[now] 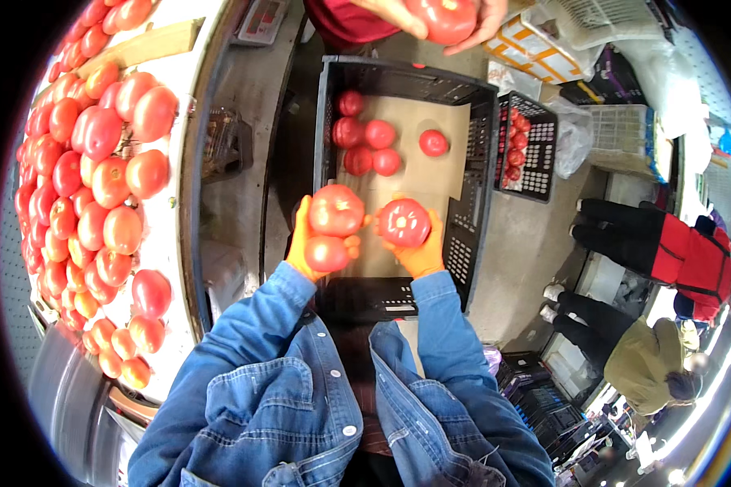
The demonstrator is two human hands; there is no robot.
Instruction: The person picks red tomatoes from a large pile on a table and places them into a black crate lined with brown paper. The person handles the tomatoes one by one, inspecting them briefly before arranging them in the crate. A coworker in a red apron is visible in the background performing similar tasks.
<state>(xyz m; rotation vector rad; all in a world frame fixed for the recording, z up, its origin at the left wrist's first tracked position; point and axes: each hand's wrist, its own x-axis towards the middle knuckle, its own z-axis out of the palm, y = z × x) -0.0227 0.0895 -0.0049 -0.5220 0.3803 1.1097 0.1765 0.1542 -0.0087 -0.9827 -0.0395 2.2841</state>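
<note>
Two tomatoes (pixel 336 210) are held in my left hand (pixel 303 243), which wears an orange glove; one lies nearer my wrist than the other. My right hand (pixel 423 252), gloved in the same orange, holds a single tomato (pixel 405 223) with its stem end up. Both hands are over the near half of a black plastic crate (pixel 484 182) lined with brown cardboard (pixel 423 176). Inside the crate, several tomatoes (pixel 379 134) sit grouped at the far left, and one tomato (pixel 434 143) lies apart on the right.
Many tomatoes (pixel 100 134) cover a white table at the left. Beyond the crate, another person's hands (pixel 402 18) hold a tomato (pixel 448 18). A smaller black basket (pixel 539 152) with tomatoes stands right of the crate. Foam boxes (pixel 533 52) and two people (pixel 639 359) are further right.
</note>
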